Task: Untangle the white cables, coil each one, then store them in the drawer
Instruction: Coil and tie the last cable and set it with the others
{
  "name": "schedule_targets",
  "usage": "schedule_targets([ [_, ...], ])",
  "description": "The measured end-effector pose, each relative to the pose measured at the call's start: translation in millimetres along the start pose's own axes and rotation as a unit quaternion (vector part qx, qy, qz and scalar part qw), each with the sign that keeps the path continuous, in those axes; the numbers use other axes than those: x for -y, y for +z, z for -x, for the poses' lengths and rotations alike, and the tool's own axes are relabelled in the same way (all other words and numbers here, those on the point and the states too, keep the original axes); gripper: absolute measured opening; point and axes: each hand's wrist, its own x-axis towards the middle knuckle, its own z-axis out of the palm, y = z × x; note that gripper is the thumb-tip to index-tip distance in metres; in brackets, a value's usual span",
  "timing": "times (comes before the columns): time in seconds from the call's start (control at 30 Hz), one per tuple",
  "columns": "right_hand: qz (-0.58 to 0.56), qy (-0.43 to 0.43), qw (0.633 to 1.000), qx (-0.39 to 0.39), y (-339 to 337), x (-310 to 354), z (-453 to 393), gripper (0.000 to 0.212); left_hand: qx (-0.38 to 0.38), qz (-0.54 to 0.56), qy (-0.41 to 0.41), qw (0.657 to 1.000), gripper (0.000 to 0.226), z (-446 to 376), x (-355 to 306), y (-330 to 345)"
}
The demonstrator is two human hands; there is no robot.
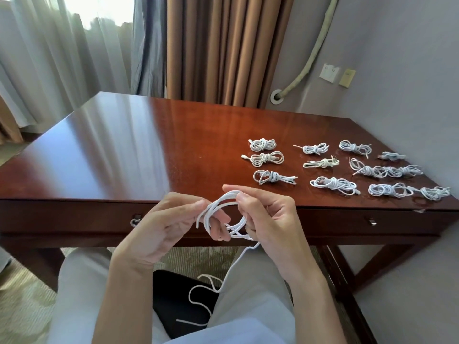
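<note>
Left hand (171, 219): held up in front of the desk edge, fingers curled, thumb and fingertips pinching the left side of the cable loops.
White cable (223, 217): thin, round, plain white cord, wound into several loose rings between the two hands; the rings overlap unevenly and are not yet tied.
Cable tail (198, 296): the free length drops from the loops beside the right palm, runs down over the person's lap and lies in loose curves on a black seat (178, 304) between pale trouser legs.
Right hand (268, 217): fingers curled round the right side of the loops, thumb and forefinger pinching the top strands.
Drawer (372, 220): closed in the desk front, with a small metal pull; a second pull (136, 219) shows to the left, behind the left hand.
Coiled cables (332, 165): about a dozen white bundles, each wrapped at the middle, laid in rough rows on the right half of the glossy reddish-brown desk (124, 150), well apart from the hands.
</note>
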Motion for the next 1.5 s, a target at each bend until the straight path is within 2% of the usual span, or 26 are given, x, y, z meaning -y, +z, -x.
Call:
schedule_targets([
  [0.13,0.097,-0.038,0.994,0.015,2,-2,-3,0.021,-0.026,-0.070,-0.016,0.997,0.025,-5,-7,6],
  [0.23,0.146,-0.053,0.987,0.029,10,-8,-4,0.024,-0.048,-0.105,-0.053,0.992,0.034,-10,-7,15],
  [0.33,0.136,-0.077,0.988,0.015,13,-8,-7,0.023,-0.118,-0.111,-0.024,0.987,0.037,-16,-3,18],
  [0.47,0.074,-0.040,0.996,0.021,12,-8,-9,0.027,-0.213,0.063,0.022,0.975,0.036,-23,-3,22],
  [0.57,0.010,-0.011,1.000,0.023,9,-12,-10,0.037,-0.225,0.187,0.011,0.956,0.035,-28,1,24],
  [0.77,-0.094,0.027,0.995,0.032,7,-13,-10,0.040,-0.223,0.283,-0.011,0.933,0.028,-37,1,40],
  [0.9,-0.084,0.010,0.996,0.033,7,-10,-8,0.040,-0.203,0.328,-0.030,0.922,0.032,-35,0,39],
  [1.0,-0.012,-0.027,0.999,0.036,0,-7,-4,0.038,-0.169,0.265,-0.050,0.948,0.033,-29,-3,33],
  [1.1,0.100,-0.024,0.992,0.074,-8,-8,-1,0.035,-0.135,0.041,-0.078,0.987,0.039,-20,-4,26],
  [1.17,0.140,-0.019,0.987,0.078,-9,-7,0,0.033,-0.100,-0.062,-0.074,0.990,0.050,-17,-5,26],
  [1.27,0.130,-0.028,0.989,0.063,-5,-3,0,0.029,-0.138,-0.092,-0.039,0.985,0.051,-17,-8,31],
  [1.37,0.058,-0.026,0.997,0.034,2,-3,-1,0.034,-0.200,0.013,0.013,0.980,0.055,-22,-7,35],
  [1.5,0.016,-0.014,0.998,0.052,10,-8,-2,0.039,-0.278,0.206,0.015,0.938,0.034,-30,-6,40],
])
